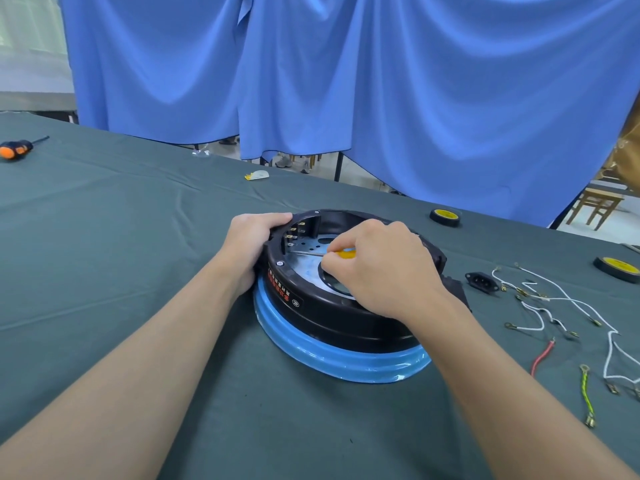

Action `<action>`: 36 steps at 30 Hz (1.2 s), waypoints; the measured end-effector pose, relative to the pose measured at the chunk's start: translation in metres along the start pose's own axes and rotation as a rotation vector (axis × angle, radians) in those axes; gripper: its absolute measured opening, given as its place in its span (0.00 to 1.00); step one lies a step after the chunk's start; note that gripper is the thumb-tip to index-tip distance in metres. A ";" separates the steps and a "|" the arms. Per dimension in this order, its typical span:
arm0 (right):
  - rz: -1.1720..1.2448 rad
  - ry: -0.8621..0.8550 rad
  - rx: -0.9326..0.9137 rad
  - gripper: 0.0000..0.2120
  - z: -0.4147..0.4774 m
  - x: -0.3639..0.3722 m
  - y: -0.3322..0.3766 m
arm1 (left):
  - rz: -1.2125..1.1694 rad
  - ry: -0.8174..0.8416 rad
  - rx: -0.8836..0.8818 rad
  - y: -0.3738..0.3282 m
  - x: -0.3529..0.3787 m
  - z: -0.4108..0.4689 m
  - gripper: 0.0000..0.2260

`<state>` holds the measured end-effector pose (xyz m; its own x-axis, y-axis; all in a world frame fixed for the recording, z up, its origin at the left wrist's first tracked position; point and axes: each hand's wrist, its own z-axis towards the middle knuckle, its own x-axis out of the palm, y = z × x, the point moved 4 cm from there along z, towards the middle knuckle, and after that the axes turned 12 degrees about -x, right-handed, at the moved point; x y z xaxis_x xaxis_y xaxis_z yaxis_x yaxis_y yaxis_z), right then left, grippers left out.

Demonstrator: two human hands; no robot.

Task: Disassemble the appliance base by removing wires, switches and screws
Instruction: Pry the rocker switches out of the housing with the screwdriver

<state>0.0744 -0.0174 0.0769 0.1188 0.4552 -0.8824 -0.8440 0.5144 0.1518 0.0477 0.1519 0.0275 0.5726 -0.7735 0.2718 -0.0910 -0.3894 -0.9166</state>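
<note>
Round black appliance base [332,317], blue-rimmed, lies open side up; loose wires [568,300] sprawl at its 3 o'clock.

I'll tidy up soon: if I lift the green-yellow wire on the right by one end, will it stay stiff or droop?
The green-yellow wire likely droops: it lies gently curved on the cloth. Being thin, it is probably light. Its metal end terminals might snag the white wire beside it.

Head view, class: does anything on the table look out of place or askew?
Nothing looks damaged or spilled. Loose wires and a black socket lie scattered right of the appliance base, which fits the dismantling. A white-and-yellow scrap lies alone near the far edge of the table, and an orange screwdriver lies far off to the left.
</note>
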 end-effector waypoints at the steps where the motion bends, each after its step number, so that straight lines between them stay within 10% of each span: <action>1: -0.004 0.008 -0.007 0.10 0.001 0.001 0.001 | -0.001 -0.001 0.001 0.000 0.000 0.000 0.14; 30: -0.051 -0.012 -0.123 0.11 0.008 -0.001 0.011 | -0.053 -0.023 0.007 0.004 -0.003 0.009 0.13; 36: -0.296 -0.434 -0.016 0.12 -0.025 -0.024 0.018 | -0.045 -0.059 0.053 0.002 -0.007 0.008 0.10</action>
<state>0.0434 -0.0372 0.0897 0.5561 0.5531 -0.6204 -0.7491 0.6569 -0.0857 0.0500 0.1602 0.0217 0.6227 -0.7242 0.2963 -0.0218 -0.3946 -0.9186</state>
